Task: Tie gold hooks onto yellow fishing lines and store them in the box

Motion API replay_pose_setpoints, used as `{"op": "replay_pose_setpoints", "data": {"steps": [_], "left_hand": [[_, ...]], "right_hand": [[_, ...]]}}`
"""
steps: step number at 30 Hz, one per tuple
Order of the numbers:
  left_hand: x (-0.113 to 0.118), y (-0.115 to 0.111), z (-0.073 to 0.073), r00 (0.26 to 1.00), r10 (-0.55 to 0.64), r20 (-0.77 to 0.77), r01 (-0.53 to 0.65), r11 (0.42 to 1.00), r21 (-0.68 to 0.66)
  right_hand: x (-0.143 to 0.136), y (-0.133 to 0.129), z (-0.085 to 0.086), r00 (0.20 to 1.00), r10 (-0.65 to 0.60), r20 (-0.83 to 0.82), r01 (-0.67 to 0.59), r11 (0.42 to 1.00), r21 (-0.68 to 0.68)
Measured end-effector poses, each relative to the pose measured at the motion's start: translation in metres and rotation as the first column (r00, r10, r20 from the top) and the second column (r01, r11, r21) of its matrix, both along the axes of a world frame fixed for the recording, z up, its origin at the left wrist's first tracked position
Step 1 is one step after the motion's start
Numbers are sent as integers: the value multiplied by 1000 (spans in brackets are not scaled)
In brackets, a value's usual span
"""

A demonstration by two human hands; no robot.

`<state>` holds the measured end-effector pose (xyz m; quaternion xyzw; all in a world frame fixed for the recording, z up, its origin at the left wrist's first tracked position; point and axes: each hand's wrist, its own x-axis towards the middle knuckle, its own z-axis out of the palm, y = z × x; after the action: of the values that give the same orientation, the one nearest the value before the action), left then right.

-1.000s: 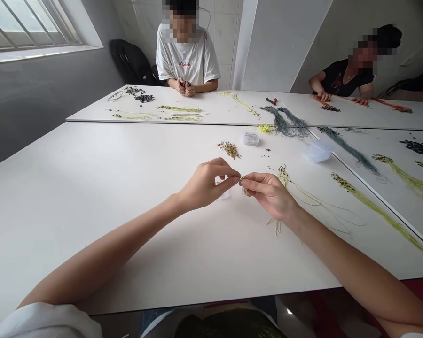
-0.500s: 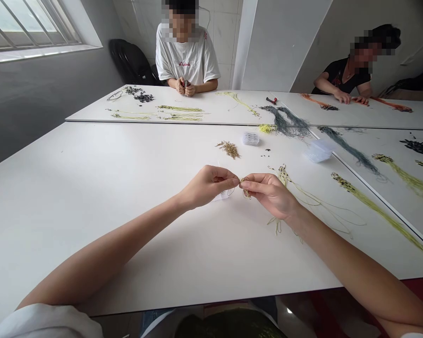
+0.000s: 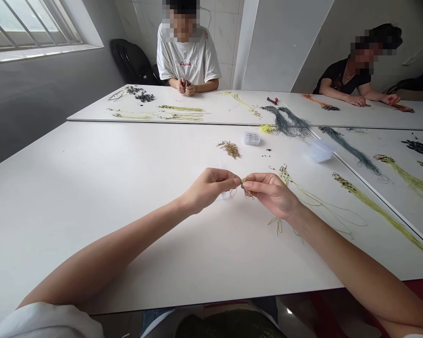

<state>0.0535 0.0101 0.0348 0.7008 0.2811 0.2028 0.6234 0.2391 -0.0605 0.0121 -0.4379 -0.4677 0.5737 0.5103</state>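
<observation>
My left hand [image 3: 215, 187] is closed in a pinch, its fingertips meeting those of my right hand [image 3: 271, 190]. A thin dark loop of line [image 3: 233, 192] curves below the left fingertips. Between the right thumb and fingers is a small bunch of gold fish hooks [image 3: 247, 192] with yellowish line; the fingers hide part of it. A clear plastic box [image 3: 223, 195] sits partly hidden behind my left hand. Beside my right hand lie yellow-green lines [image 3: 313, 199] with hooks at their upper end.
Gold hooks [image 3: 230, 149] lie piled ahead, near a small clear box [image 3: 251, 138] and a larger clear container [image 3: 320, 151]. To the right runs a yellow-green line bundle [image 3: 377, 211]. Across the table two people work, among grey strands [image 3: 285, 122] and red-handled pliers [image 3: 272, 100].
My hands keep the same fingertip pinch, with barely any shift. The co-worker at the far right has moved one hand rightward towards the orange strands.
</observation>
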Motion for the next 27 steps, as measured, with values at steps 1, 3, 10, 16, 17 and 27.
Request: {"op": "replay_pose_setpoints", "data": {"steps": [1, 3, 10, 16, 17, 27], "left_hand": [[0, 0, -1, 1000, -2, 14, 3, 1000, -18], [0, 1, -3, 999, 5, 48, -3, 998, -56], [3, -1, -11, 981, 104, 164, -77, 984, -163], [7, -10, -19, 953, 178, 247, -126, 970, -210], [7, -11, -21, 950, 183, 254, -130, 968, -214], [10, -13, -28, 920, 215, 328, -78, 920, -384]], "right_hand": [[0, 0, 0, 1000, 0, 0, 0, 1000, 1], [-1, -1, 0, 1000, -15, -1, 15, 1000, 5], [-4, -1, -1, 987, -158, 4, 157, 987, 35], [-8, -3, 1, 975, -215, 52, 210, 974, 88], [-8, -4, 1, 975, -216, 57, 210, 973, 93], [-11, -5, 1, 972, -233, 41, 226, 964, 138]]}}
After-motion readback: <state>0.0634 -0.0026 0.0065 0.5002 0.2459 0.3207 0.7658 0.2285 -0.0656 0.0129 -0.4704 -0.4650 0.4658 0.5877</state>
